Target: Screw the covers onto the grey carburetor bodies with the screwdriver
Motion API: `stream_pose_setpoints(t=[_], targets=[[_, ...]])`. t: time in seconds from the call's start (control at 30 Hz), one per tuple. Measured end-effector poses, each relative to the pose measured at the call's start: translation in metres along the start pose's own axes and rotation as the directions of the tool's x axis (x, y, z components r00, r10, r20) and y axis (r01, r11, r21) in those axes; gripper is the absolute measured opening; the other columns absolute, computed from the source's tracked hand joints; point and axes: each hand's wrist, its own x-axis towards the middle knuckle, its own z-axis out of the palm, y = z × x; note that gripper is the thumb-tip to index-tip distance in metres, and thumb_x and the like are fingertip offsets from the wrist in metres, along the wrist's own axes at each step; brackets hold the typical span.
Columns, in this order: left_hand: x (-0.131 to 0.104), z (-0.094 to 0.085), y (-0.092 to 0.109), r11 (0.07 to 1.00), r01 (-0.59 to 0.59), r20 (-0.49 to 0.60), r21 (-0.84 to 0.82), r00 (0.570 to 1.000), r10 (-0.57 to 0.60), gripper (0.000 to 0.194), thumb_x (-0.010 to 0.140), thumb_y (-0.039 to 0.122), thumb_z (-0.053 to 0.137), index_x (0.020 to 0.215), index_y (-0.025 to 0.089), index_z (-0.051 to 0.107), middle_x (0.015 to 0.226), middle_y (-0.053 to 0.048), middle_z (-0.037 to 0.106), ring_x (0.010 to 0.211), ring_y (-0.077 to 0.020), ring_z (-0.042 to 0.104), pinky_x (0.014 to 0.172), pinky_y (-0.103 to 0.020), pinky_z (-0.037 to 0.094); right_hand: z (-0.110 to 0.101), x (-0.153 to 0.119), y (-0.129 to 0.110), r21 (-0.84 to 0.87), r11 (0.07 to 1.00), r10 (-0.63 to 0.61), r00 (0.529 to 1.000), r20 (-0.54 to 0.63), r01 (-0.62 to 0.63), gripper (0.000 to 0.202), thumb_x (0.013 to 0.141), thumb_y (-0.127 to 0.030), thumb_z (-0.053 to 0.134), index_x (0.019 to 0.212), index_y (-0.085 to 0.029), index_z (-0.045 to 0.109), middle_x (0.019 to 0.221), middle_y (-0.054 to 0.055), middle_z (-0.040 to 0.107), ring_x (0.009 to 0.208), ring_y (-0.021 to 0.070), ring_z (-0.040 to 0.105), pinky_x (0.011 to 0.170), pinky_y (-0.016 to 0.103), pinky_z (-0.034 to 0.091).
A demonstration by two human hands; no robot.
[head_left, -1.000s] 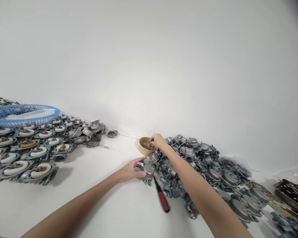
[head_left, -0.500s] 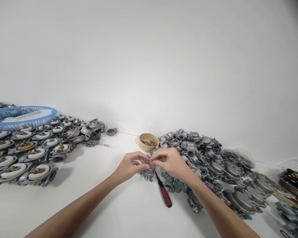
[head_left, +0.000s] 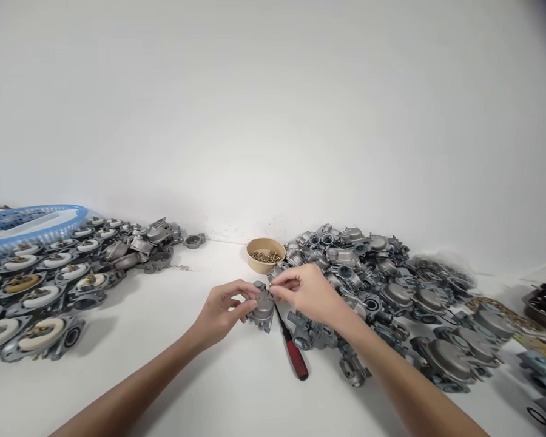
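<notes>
In the middle of the table a grey metal carburetor [head_left: 262,308] stands with its rounded float bowl facing up. The fingers of my left hand [head_left: 225,311] are curled against its left side, with thumb and fingertips at the bowl. My right hand [head_left: 307,292] is closed in a pinch just above the carburetor's right edge. A tiny brass-coloured screw [head_left: 270,284] shows at its fingertips, mostly hidden by them. A screwdriver [head_left: 296,359] with a red and black handle lies to the right, its shaft pointing at the carburetor.
Behind my hands stands a round tan tub [head_left: 253,262] of small brass screws. Piled carburetors [head_left: 346,258] crowd the right side. Rows of carburetor bodies with white floats [head_left: 40,297] fill the left, beside loose float bowls [head_left: 141,244] and a blue basket [head_left: 68,226].
My hands have drawn apart, uncovering more of the carburetor. My right hand now pinches on its right side, my left stays at its left. The view has shifted slightly.
</notes>
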Motion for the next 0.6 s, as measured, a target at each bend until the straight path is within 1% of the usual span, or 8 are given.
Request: stream_pose_setpoints(t=[0.07, 0.17, 0.23, 0.33, 0.4, 0.47, 0.53, 0.6], targets=[[0.002, -0.004, -0.001, 0.999, -0.042, -0.006, 0.003, 0.999, 0.042, 0.024, 0.095, 0.034, 0.071, 0.112, 0.018, 0.078, 0.093, -0.008, 0.067, 0.076, -0.0153, 0.059, 0.057, -0.024, 0.056, -0.012, 0.001, 0.004, -0.049, 0.998, 0.034, 0.999, -0.018, -0.035, 0.019, 0.09, -0.028, 0.066, 0.096, -0.017, 0.081, 0.086, 0.006, 0.079, 0.078, 0.0182, 0.074, 0.069, 0.025, 0.056], [0.005, -0.009, -0.002, 0.998, -0.069, -0.012, 0.004, 0.998, 0.069, 0.021, 0.096, 0.033, 0.071, 0.105, 0.017, 0.081, 0.094, -0.01, 0.069, 0.073, -0.0146, 0.058, 0.057, -0.024, 0.055, -0.027, 0.003, 0.01, -0.146, 0.987, 0.073, 0.997, 0.005, -0.071, 0.024, 0.093, -0.029, 0.061, 0.094, -0.017, 0.08, 0.077, 0.006, 0.076, 0.066, 0.0161, 0.068, 0.06, 0.025, 0.051], [0.007, -0.013, -0.003, 0.998, -0.06, -0.014, 0.019, 0.998, 0.061, 0.018, 0.094, 0.032, 0.073, 0.097, 0.016, 0.081, 0.092, -0.01, 0.07, 0.074, -0.0151, 0.06, 0.056, -0.024, 0.054, -0.033, 0.002, 0.012, -0.226, 0.972, 0.084, 0.994, 0.069, -0.067, 0.026, 0.093, -0.028, 0.058, 0.085, -0.016, 0.08, 0.067, 0.005, 0.071, 0.053, 0.0128, 0.056, 0.051, 0.025, 0.041], [0.008, -0.018, -0.002, 0.996, -0.033, -0.008, 0.079, 0.999, 0.034, 0.017, 0.092, 0.032, 0.076, 0.091, 0.015, 0.08, 0.088, -0.009, 0.072, 0.074, -0.0154, 0.063, 0.057, -0.023, 0.054, -0.032, -0.006, 0.005, -0.333, 0.943, 0.112, 0.963, 0.244, -0.025, 0.023, 0.089, -0.022, 0.06, 0.075, -0.018, 0.078, 0.06, 0.001, 0.066, 0.044, 0.0086, 0.039, 0.044, 0.025, 0.029], [0.008, -0.02, -0.002, 0.99, -0.022, 0.013, 0.14, 1.0, 0.021, 0.018, 0.09, 0.032, 0.077, 0.088, 0.014, 0.078, 0.087, -0.008, 0.073, 0.074, -0.0161, 0.065, 0.059, -0.024, 0.055, -0.021, -0.015, -0.004, -0.406, 0.914, 0.154, 0.923, 0.353, 0.003, 0.019, 0.083, -0.015, 0.063, 0.073, -0.019, 0.078, 0.064, 0.0, 0.069, 0.043, 0.008, 0.041, 0.042, 0.024, 0.03], [0.008, -0.022, -0.001, 0.978, -0.029, 0.042, 0.209, 0.999, 0.021, 0.018, 0.09, 0.032, 0.078, 0.088, 0.014, 0.076, 0.087, -0.008, 0.075, 0.076, -0.0172, 0.067, 0.062, -0.026, 0.057, -0.001, -0.024, -0.013, -0.499, 0.866, 0.204, 0.888, 0.412, 0.032, 0.019, 0.074, -0.005, 0.064, 0.068, -0.018, 0.076, 0.067, 0.003, 0.071, 0.045, 0.0102, 0.05, 0.043, 0.023, 0.034], [0.008, -0.024, -0.001, 0.961, -0.054, 0.079, 0.27, 0.996, 0.033, 0.018, 0.09, 0.032, 0.077, 0.089, 0.015, 0.077, 0.088, -0.009, 0.077, 0.076, -0.0181, 0.07, 0.065, -0.028, 0.058, 0.023, -0.032, -0.02, -0.586, 0.806, 0.231, 0.868, 0.44, 0.083, 0.018, 0.064, 0.001, 0.065, 0.065, -0.014, 0.074, 0.068, 0.009, 0.071, 0.052, 0.0165, 0.06, 0.046, 0.025, 0.037], [0.008, -0.025, 0.0, 0.948, -0.08, 0.112, 0.308, 0.993, 0.048, 0.017, 0.091, 0.032, 0.076, 0.088, 0.015, 0.078, 0.087, -0.009, 0.078, 0.076, -0.0185, 0.071, 0.066, -0.028, 0.057, 0.046, -0.037, -0.024, -0.633, 0.761, 0.227, 0.858, 0.46, 0.139, 0.022, 0.057, 0.005, 0.067, 0.071, -0.011, 0.075, 0.071, 0.013, 0.072, 0.063, 0.0242, 0.068, 0.051, 0.026, 0.041]])
